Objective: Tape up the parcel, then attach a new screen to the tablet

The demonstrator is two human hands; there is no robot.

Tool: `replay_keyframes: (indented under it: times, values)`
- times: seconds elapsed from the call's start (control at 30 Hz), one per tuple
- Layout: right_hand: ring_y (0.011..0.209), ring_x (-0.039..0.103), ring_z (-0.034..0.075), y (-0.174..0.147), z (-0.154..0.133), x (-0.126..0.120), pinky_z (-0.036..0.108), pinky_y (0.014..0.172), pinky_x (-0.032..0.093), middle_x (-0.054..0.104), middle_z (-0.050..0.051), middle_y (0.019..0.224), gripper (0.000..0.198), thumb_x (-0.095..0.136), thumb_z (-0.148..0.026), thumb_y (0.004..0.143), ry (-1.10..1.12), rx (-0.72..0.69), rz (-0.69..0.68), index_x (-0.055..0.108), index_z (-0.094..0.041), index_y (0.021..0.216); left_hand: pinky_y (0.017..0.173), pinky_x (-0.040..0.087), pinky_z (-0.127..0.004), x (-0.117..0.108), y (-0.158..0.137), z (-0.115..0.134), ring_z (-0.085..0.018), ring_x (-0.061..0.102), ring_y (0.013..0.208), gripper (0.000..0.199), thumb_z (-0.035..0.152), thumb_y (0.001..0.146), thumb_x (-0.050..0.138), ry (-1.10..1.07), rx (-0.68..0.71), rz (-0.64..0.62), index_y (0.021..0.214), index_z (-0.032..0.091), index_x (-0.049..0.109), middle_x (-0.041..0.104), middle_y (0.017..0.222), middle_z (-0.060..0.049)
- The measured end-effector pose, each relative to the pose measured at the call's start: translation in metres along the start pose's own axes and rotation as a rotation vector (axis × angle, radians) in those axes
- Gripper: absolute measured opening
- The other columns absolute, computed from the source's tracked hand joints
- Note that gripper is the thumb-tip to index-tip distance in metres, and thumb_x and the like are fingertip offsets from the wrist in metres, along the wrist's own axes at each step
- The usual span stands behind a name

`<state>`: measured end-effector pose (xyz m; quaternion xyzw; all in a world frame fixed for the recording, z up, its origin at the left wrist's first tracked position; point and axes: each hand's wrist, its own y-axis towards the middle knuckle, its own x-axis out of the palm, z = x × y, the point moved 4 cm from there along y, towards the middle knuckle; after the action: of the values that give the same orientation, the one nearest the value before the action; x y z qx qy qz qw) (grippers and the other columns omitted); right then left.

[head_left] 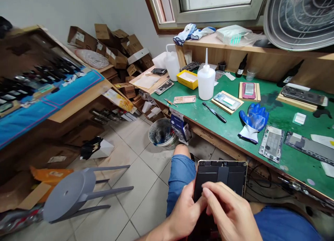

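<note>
Tablet (221, 180): beyond the surface's (273, 111) near edge — opened already, by the look
Left hand (186, 208): clamped on its left edge
Right hand (229, 209): fingers curled, cannot tell if pinching
Dark inner panels (206, 178): seated — inner work seems left

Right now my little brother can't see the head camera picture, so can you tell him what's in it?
A person's left hand holds an opened tablet, with the right hand over it. Beside them, a green workbench carries a blue-and-white glove, white bottles and phone parts. A grey stool is at the picture's lower left.
</note>
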<state>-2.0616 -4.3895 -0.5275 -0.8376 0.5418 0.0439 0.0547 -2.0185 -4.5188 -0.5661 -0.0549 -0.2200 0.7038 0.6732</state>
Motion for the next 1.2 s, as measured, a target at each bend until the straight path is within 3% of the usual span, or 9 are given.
replay_keyframes:
  times: [0.07, 0.17, 0.37, 0.53, 0.97, 1.1, 1.2]
  values:
    - [0.079, 0.076, 0.016, 0.014, -0.006, 0.004, 0.018, 0.071, 0.059, 0.079, 0.006, 0.093, 0.029, 0.059, -0.041, 0.107, -0.033, -0.027, 0.021, 0.081, -0.023, 0.104, 0.094, 0.057, -0.033, 0.001, 0.001, 0.0, -0.025, 0.071, 0.102, 0.053, 0.049, 0.096, 0.075, 0.077, 0.028, 0.023, 0.139, 0.018, 0.069, 0.08, 0.112, -0.009]
    - [0.083, 0.076, 0.014, 0.02, -0.006, 0.004, 0.017, 0.076, 0.057, 0.08, 0.006, 0.098, 0.03, 0.056, -0.039, 0.108, -0.089, -0.047, 0.043, 0.08, -0.022, 0.105, 0.106, 0.052, -0.035, 0.001, 0.001, 0.003, -0.028, 0.069, 0.116, 0.05, 0.047, 0.1, 0.071, 0.177, 0.05, 0.053, 0.143, 0.022, 0.067, 0.077, 0.129, -0.008]
    - [0.074, 0.071, 0.011, 0.02, -0.007, 0.005, 0.018, 0.069, 0.052, 0.075, 0.0, 0.087, 0.027, 0.054, -0.034, 0.109, -0.115, -0.082, 0.044, 0.078, -0.024, 0.101, 0.093, 0.056, -0.031, 0.0, 0.002, 0.004, -0.026, 0.075, 0.106, 0.047, 0.05, 0.106, 0.059, 0.327, 0.057, 0.057, 0.143, 0.022, 0.066, 0.081, 0.124, -0.007]
    - [0.072, 0.067, 0.009, 0.024, -0.006, 0.006, 0.018, 0.068, 0.048, 0.07, -0.003, 0.084, 0.026, 0.052, -0.031, 0.109, -0.123, -0.069, 0.001, 0.074, -0.025, 0.096, 0.09, 0.056, -0.031, -0.001, 0.002, 0.006, -0.026, 0.076, 0.104, 0.044, 0.049, 0.107, 0.055, 0.394, 0.062, 0.073, 0.139, 0.021, 0.068, 0.081, 0.125, -0.009]
    - [0.064, 0.061, 0.01, 0.028, -0.011, 0.009, 0.02, 0.06, 0.045, 0.064, -0.002, 0.076, 0.026, 0.051, -0.028, 0.107, -0.21, -0.162, 0.027, 0.065, -0.023, 0.085, 0.083, 0.058, -0.031, -0.003, 0.002, 0.003, -0.025, 0.077, 0.096, 0.045, 0.046, 0.108, 0.053, 0.375, 0.101, 0.072, 0.143, 0.019, 0.064, 0.081, 0.12, -0.01]
    - [0.063, 0.061, 0.011, 0.025, -0.005, 0.005, 0.019, 0.059, 0.047, 0.065, -0.001, 0.074, 0.026, 0.056, -0.034, 0.104, -0.143, -0.091, 0.095, 0.069, -0.023, 0.085, 0.094, 0.059, -0.034, -0.005, 0.002, 0.001, -0.028, 0.076, 0.108, 0.048, 0.047, 0.105, 0.061, 0.294, 0.059, 0.106, 0.144, 0.021, 0.066, 0.08, 0.129, -0.011]
    - [0.061, 0.062, 0.014, 0.011, 0.014, -0.02, 0.019, 0.055, 0.05, 0.067, 0.001, 0.071, 0.033, 0.063, -0.05, 0.098, -0.04, 0.085, 0.156, 0.073, -0.022, 0.083, 0.112, 0.054, -0.04, -0.008, 0.003, 0.003, -0.03, 0.071, 0.126, 0.051, 0.047, 0.103, 0.065, 0.155, 0.005, 0.123, 0.147, 0.023, 0.065, 0.074, 0.141, -0.012]
